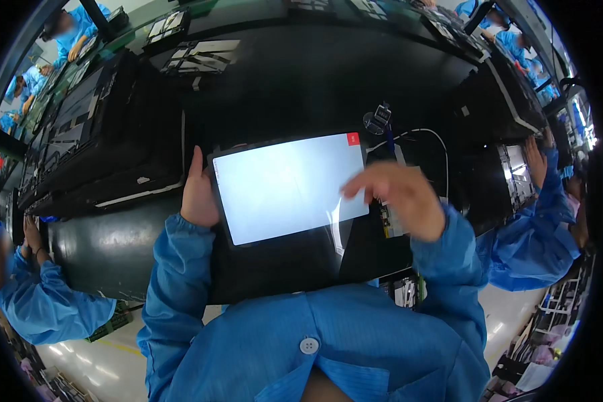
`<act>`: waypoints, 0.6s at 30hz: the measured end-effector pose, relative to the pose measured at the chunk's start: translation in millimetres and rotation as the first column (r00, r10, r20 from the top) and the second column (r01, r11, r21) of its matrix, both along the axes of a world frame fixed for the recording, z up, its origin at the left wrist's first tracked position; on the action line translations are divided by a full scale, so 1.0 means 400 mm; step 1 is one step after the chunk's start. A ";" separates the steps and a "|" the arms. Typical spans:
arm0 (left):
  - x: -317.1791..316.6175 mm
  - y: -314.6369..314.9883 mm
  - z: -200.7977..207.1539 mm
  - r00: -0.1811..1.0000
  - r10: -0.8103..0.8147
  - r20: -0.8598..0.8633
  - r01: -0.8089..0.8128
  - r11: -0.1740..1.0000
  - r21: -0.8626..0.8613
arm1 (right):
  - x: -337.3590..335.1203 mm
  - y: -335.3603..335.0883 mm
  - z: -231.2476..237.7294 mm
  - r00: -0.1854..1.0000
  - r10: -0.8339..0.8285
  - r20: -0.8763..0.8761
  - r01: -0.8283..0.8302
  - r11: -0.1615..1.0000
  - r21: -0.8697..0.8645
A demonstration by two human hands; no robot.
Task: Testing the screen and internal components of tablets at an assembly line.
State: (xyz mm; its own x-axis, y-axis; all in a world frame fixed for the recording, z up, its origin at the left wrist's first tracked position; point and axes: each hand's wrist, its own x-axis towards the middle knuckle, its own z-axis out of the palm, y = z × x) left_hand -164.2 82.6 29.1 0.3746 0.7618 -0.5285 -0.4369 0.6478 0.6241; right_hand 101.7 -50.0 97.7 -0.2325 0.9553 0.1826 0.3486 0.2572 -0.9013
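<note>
A lit display panel (285,187), white across its face with a small red block in its upper right corner, is tilted slightly in front of me. My left hand (200,194) grips its left edge, with the fingers mostly hidden behind it. Over the panel's right edge is my right hand (402,197), bent at the wrist and smeared by motion. Its fingertips are near the screen surface; whether they pinch anything is unclear. Below those fingertips a shiny clear strip, apparently film (337,234), hangs past the panel's lower edge.
A white cable (445,151) loops right of the panel, near a small watch-like device (382,114). Black foam-like stacks (134,134) stand left, with another (496,100) at right. Flat parts (204,55) lie at the back. Co-workers in blue sit on both sides.
</note>
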 end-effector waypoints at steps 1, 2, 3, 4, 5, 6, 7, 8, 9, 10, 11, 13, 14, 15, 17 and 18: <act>0.007 -0.003 0.008 0.991 0.091 -0.100 -0.100 0.991 -0.087 | -0.011 -0.029 -0.003 0.994 0.096 0.049 -0.096 0.995 0.008; 0.005 -0.003 0.005 0.991 0.088 -0.101 -0.097 0.992 -0.087 | -0.024 -0.053 -0.028 0.984 0.165 0.062 -0.167 0.986 0.026; -0.003 -0.006 0.000 0.998 0.049 -0.036 -0.051 0.998 -0.033 | -0.040 -0.070 -0.042 0.967 0.197 0.162 -0.211 0.975 0.076; -0.006 -0.007 -0.003 1.000 0.007 0.026 -0.007 1.000 0.024 | -0.052 -0.084 -0.049 0.940 0.220 0.262 -0.258 0.958 0.120; -0.002 -0.008 -0.001 1.000 0.005 0.025 -0.006 1.000 0.023 | -0.057 -0.098 -0.052 0.940 0.219 0.261 -0.257 0.959 0.119; 0.002 -0.007 0.005 0.997 0.074 -0.032 -0.074 0.997 -0.020 | -0.061 -0.110 -0.053 0.914 0.247 0.321 -0.280 0.958 0.061; 0.006 -0.006 0.009 0.986 0.138 -0.093 -0.144 0.988 -0.059 | -0.064 -0.119 -0.054 0.884 0.275 0.377 -0.298 0.955 0.002; 0.005 -0.003 0.005 0.987 0.132 -0.094 -0.138 0.989 -0.060 | -0.064 -0.124 -0.054 0.886 0.270 0.376 -0.292 0.956 0.001; -0.004 -0.001 -0.005 0.993 0.083 -0.088 -0.079 0.996 0.039 | -0.064 -0.129 -0.052 0.863 0.249 0.438 -0.277 0.961 -0.001; -0.015 0.003 -0.017 0.996 0.031 -0.088 -0.019 0.990 0.138 | -0.064 -0.131 -0.050 0.837 0.227 0.498 -0.261 0.965 -0.002; -0.030 0.011 -0.035 0.996 0.027 -0.090 -0.015 0.990 0.139 | -0.064 -0.132 -0.043 0.839 0.223 0.497 -0.257 0.966 0.000; -0.067 0.028 -0.082 0.991 -0.128 0.039 0.117 0.972 0.205 | -0.066 -0.130 -0.020 0.697 0.176 0.695 -0.194 0.980 -0.053; -0.075 0.033 -0.100 0.991 -0.126 0.036 0.116 0.971 0.209 | -0.069 -0.127 0.000 0.699 0.174 0.694 -0.196 0.979 -0.049; -0.086 0.034 -0.117 0.989 -0.146 0.034 0.136 0.971 0.194 | -0.076 -0.120 0.026 0.669 -0.013 0.743 -0.065 0.995 0.075; -0.055 0.010 -0.047 0.968 -0.251 0.020 0.238 0.936 0.260 | -0.091 -0.095 0.052 0.614 -0.201 0.763 0.060 0.976 0.209; -0.067 0.016 -0.069 0.958 -0.283 0.037 0.262 0.924 0.279 | -0.100 -0.070 0.067 0.651 -0.214 0.729 0.035 0.967 0.253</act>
